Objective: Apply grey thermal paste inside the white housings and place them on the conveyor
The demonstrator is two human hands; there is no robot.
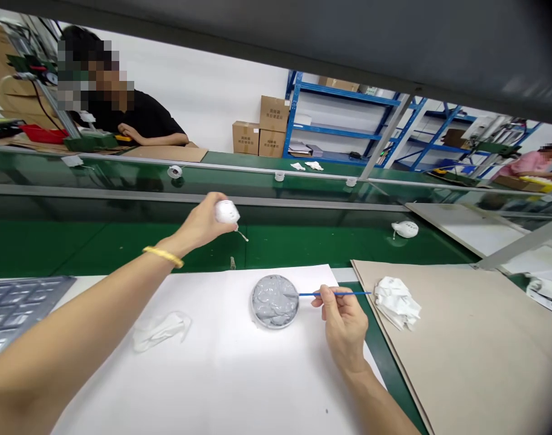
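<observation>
Two bare hands are working around a round dish [276, 327] of grey paste [273, 302], which is resting on a white paper sheet [212, 386]. Beyond the dish and to its left, the left hand [204, 219] is closing its fingers around a rounded white piece [227, 211]; a short thin strand [243, 235] is hanging from this piece. Just right of the dish, the right hand [346, 326] is pinching a slender blue stick [312, 294] between thumb and fingers. The stick is lying nearly level, its left end touching the paste; how deep this end is sitting cannot be told. To the left of the dish, a wrinkled whitish wipe [162, 331] is lying on the paper. To its right, a crumpled white tissue [397, 302] is resting on a brown board [479, 338]. Beyond the dish and well to its right, a similar white piece [406, 229] is lying on a green surface [321, 241]. Far beyond the dish, to its left, a co-worker [151, 118] is leaning forward.
</observation>
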